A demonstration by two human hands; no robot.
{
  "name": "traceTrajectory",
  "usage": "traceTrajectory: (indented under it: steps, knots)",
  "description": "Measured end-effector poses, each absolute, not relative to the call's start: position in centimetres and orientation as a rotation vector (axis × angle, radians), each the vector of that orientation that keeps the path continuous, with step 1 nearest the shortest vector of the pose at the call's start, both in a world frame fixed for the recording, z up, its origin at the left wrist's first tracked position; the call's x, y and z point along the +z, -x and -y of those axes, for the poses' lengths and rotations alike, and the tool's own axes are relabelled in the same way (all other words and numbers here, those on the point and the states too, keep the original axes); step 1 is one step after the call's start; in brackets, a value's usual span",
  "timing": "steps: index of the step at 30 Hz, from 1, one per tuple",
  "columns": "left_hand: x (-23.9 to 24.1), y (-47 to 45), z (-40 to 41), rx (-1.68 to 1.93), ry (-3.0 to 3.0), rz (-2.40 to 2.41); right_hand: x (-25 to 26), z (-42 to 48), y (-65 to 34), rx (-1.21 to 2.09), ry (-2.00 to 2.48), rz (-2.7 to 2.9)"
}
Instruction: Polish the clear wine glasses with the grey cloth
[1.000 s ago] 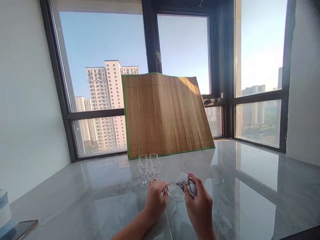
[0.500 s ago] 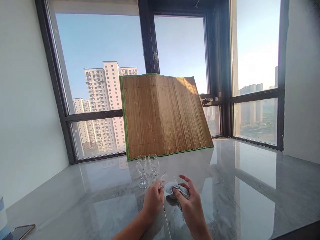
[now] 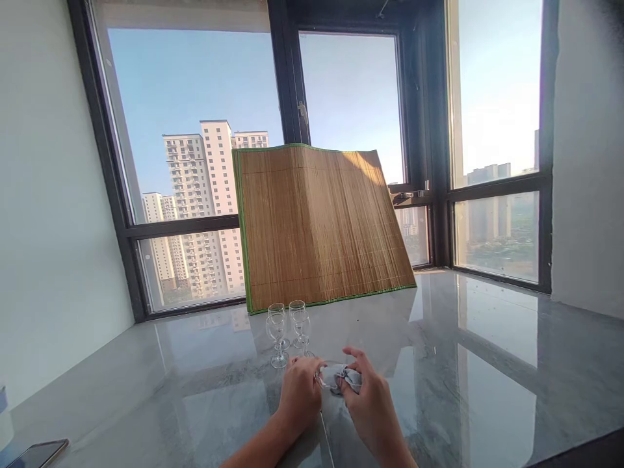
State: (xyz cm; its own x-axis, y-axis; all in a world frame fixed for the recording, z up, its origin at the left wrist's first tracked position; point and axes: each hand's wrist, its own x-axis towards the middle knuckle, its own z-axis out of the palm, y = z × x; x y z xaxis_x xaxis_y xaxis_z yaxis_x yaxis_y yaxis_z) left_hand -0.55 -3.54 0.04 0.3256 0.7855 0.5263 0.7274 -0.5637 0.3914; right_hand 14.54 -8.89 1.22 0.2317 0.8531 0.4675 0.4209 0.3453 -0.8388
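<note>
My left hand (image 3: 301,389) is closed around a clear stemmed glass (image 3: 324,376), tipped on its side with the mouth toward the right. In my right hand (image 3: 368,396) is a bunched grey cloth (image 3: 350,377), pressed at the glass's mouth; part of it seems to be inside the bowl. My right index finger sticks up, away from the cloth. Just beyond my left hand, several clear stemmed glasses (image 3: 278,335) stand upright close together on the shiny grey marble-look surface (image 3: 219,416). The held glass's stem and foot are hidden by my left fingers.
A folded bamboo mat (image 3: 322,227) with green edging leans against the dark window frame (image 3: 290,78) behind the glasses. At the lower left lie a phone (image 3: 41,453) and a partly seen white container (image 3: 4,419). Walls close off both sides.
My left hand has turned over, tipping the glass sideways. My right hand has brought the cloth left, against and apparently into the glass's mouth. The standing glasses have not moved.
</note>
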Motion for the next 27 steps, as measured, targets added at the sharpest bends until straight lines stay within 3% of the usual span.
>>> traceTrajectory:
  steps: [6,9,19,27]
  knots:
    - [0.0,0.5,3.6,1.113,-2.480,-1.371,2.3,9.6,-15.0,1.010,1.022,1.145]
    - [-0.7,0.4,3.0,1.183,-2.339,-1.334,2.6,9.9,-15.3,1.137,0.896,0.910]
    - [-2.5,0.8,0.9,1.207,-1.748,-1.092,1.8,8.8,-15.3,0.717,1.019,0.703]
    - [-2.8,1.4,0.2,1.166,-1.959,-1.241,1.5,8.8,-15.2,0.734,1.106,0.767]
